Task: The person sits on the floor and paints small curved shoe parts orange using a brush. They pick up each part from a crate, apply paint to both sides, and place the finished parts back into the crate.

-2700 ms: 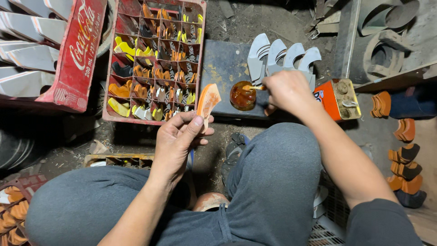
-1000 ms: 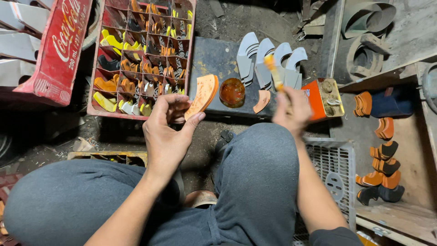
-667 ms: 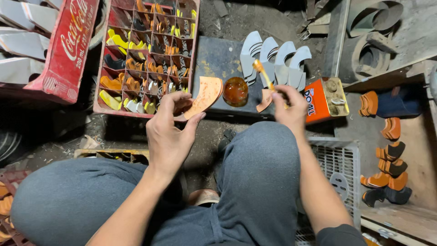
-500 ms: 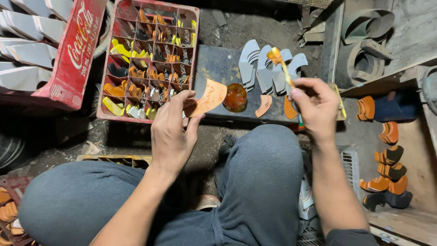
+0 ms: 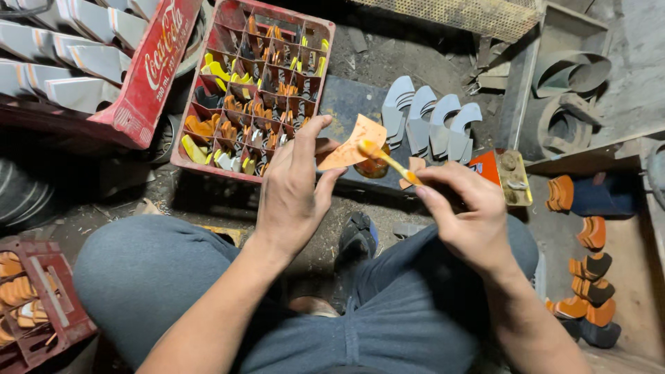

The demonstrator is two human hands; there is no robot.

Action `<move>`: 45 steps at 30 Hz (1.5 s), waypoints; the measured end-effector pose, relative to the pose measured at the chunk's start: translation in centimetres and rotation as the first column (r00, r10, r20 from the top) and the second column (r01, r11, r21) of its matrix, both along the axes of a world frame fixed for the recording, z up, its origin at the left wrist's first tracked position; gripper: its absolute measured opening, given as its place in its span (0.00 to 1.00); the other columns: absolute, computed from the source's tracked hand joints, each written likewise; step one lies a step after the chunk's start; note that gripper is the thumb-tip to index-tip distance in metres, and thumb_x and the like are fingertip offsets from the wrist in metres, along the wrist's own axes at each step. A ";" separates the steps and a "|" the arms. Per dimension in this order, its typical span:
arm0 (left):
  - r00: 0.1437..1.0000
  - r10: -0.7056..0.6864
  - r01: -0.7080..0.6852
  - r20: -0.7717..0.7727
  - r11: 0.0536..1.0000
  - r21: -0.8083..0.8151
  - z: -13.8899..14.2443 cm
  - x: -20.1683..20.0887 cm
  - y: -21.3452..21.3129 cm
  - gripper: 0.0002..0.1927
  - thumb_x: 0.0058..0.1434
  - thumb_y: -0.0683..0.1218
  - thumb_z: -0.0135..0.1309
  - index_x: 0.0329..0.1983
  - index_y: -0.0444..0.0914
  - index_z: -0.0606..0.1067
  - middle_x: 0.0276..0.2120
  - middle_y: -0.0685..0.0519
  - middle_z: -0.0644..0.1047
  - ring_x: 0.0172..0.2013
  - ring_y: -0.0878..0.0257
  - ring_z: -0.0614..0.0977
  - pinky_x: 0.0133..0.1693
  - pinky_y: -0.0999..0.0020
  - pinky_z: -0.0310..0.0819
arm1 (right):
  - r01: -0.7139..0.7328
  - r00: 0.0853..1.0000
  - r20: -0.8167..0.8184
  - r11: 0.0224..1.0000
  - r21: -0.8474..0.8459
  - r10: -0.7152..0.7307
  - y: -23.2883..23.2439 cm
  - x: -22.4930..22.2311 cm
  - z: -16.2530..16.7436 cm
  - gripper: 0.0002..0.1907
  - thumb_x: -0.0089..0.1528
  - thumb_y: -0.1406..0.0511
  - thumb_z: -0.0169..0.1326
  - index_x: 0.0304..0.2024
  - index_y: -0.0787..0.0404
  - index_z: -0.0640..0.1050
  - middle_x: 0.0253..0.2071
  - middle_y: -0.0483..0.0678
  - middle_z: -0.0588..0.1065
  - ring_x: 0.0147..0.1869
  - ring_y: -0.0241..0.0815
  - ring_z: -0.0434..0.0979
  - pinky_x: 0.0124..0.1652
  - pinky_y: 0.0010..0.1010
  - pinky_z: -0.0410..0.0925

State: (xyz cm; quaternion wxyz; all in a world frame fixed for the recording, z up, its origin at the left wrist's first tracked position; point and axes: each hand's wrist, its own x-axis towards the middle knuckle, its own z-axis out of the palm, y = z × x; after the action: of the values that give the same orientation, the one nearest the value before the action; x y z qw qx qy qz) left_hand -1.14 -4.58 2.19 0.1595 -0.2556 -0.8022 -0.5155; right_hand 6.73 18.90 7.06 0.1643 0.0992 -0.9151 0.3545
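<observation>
My left hand (image 5: 294,187) holds a flat orange curved piece (image 5: 355,142) by its lower edge, face up. My right hand (image 5: 467,215) grips a small brush (image 5: 388,161) whose yellow, glue-wet tip touches the orange piece. Just behind the piece sits a round amber pot of glue (image 5: 374,168) on a dark board (image 5: 350,107). A row of several grey curved pieces (image 5: 431,123) stands on the board beyond. My knees in grey trousers fill the lower part of the view.
A red divided crate (image 5: 251,90) holds orange and yellow pieces. Another red crate (image 5: 149,76) with grey pieces is at left. An orange tin (image 5: 509,179) sits by my right hand. Orange-tipped pieces (image 5: 589,263) lie at right. A third crate (image 5: 34,305) is lower left.
My right hand lifted the brush from beside the glue pot and brought it leftward onto the orange piece. My left hand kept hold of the piece, tilting it flatter.
</observation>
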 end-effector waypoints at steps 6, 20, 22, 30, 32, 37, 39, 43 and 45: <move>1.000 -0.001 0.001 0.016 1.000 0.000 0.1 0.0 -0.3 0.36 0.57 0.35 0.65 0.67 0.36 0.62 0.44 0.45 0.81 0.48 0.49 0.83 0.51 0.56 0.74 | 0.077 0.990 -0.124 0.993 0.090 -0.065 -0.5 -0.8 -1.1 0.09 0.63 0.75 0.59 0.47 0.68 0.79 0.39 0.53 0.78 0.40 0.44 0.79 0.42 0.31 0.71; 1.000 0.011 -0.012 -0.027 0.998 -0.058 -0.1 -0.3 -1.1 0.34 0.57 0.34 0.63 0.65 0.35 0.63 0.44 0.45 0.80 0.46 0.47 0.81 0.49 0.54 0.73 | 0.235 0.967 -0.124 0.967 0.100 -0.222 -1.8 -0.8 -2.0 0.11 0.62 0.76 0.60 0.47 0.66 0.81 0.30 0.52 0.76 0.25 0.44 0.71 0.28 0.32 0.63; 1.000 0.005 -0.006 -0.025 0.998 -0.064 -0.2 -0.2 -1.0 0.34 0.57 0.33 0.62 0.65 0.35 0.63 0.44 0.44 0.79 0.46 0.46 0.81 0.49 0.54 0.73 | 0.063 0.984 -0.174 0.992 0.109 -0.043 -1.9 -0.7 -2.2 0.10 0.62 0.75 0.59 0.47 0.66 0.78 0.35 0.53 0.76 0.33 0.46 0.76 0.34 0.32 0.68; 1.000 0.011 -0.011 -0.001 0.999 -0.043 -0.3 -0.2 -1.3 0.32 0.58 0.33 0.62 0.64 0.34 0.64 0.44 0.44 0.80 0.46 0.46 0.81 0.49 0.54 0.73 | 0.112 0.977 -0.197 0.985 0.132 -0.085 -1.6 -0.8 -2.7 0.10 0.61 0.77 0.59 0.46 0.68 0.78 0.33 0.54 0.76 0.29 0.47 0.75 0.31 0.35 0.67; 1.000 0.018 -0.019 -0.018 0.998 -0.055 -0.3 -0.2 -1.3 0.31 0.58 0.33 0.62 0.64 0.34 0.64 0.44 0.44 0.79 0.46 0.46 0.81 0.49 0.54 0.73 | -0.021 0.977 -0.207 0.990 0.139 0.049 -1.5 -0.8 -2.7 0.10 0.60 0.76 0.60 0.44 0.68 0.77 0.34 0.54 0.75 0.32 0.48 0.77 0.33 0.34 0.69; 0.999 0.013 -0.011 0.029 0.998 -0.061 -0.3 -0.1 -1.4 0.31 0.57 0.34 0.62 0.63 0.34 0.64 0.43 0.45 0.80 0.42 0.47 0.80 0.47 0.54 0.72 | 0.151 0.967 -0.233 0.968 0.200 -0.103 -1.3 -0.6 -2.7 0.10 0.62 0.77 0.60 0.46 0.67 0.78 0.36 0.54 0.76 0.35 0.50 0.77 0.37 0.35 0.70; 1.000 0.018 -0.018 -0.005 0.998 -0.054 -0.3 -0.1 -1.4 0.31 0.58 0.34 0.62 0.62 0.34 0.64 0.43 0.45 0.80 0.44 0.47 0.81 0.48 0.54 0.73 | 0.110 0.968 -0.241 0.976 0.186 -0.064 -1.2 -0.6 -2.7 0.10 0.62 0.77 0.60 0.46 0.67 0.78 0.36 0.55 0.76 0.35 0.49 0.78 0.37 0.34 0.70; 0.999 0.016 -0.019 -0.051 0.998 -0.066 -0.2 -0.1 -1.4 0.29 0.59 0.34 0.62 0.61 0.34 0.64 0.44 0.45 0.79 0.43 0.47 0.80 0.48 0.55 0.73 | 0.031 0.972 -0.233 0.978 0.207 0.019 -1.5 -0.7 -3.0 0.11 0.59 0.77 0.61 0.44 0.68 0.78 0.35 0.56 0.76 0.34 0.50 0.78 0.35 0.34 0.70; 1.000 0.005 -0.004 0.013 0.997 -0.074 -0.1 0.0 -1.5 0.29 0.59 0.35 0.63 0.61 0.34 0.65 0.44 0.46 0.80 0.40 0.48 0.80 0.47 0.54 0.72 | 0.099 0.968 -0.248 0.973 0.209 -0.045 -1.4 -0.9 -2.9 0.11 0.61 0.77 0.61 0.46 0.68 0.78 0.36 0.55 0.76 0.36 0.50 0.79 0.35 0.33 0.70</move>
State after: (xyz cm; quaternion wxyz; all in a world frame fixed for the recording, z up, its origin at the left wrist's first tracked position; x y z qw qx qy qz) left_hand -1.11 -6.09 2.04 0.1458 -0.2562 -0.8222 -0.4869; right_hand 5.83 17.53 4.11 0.2753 0.1255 -0.9249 0.2300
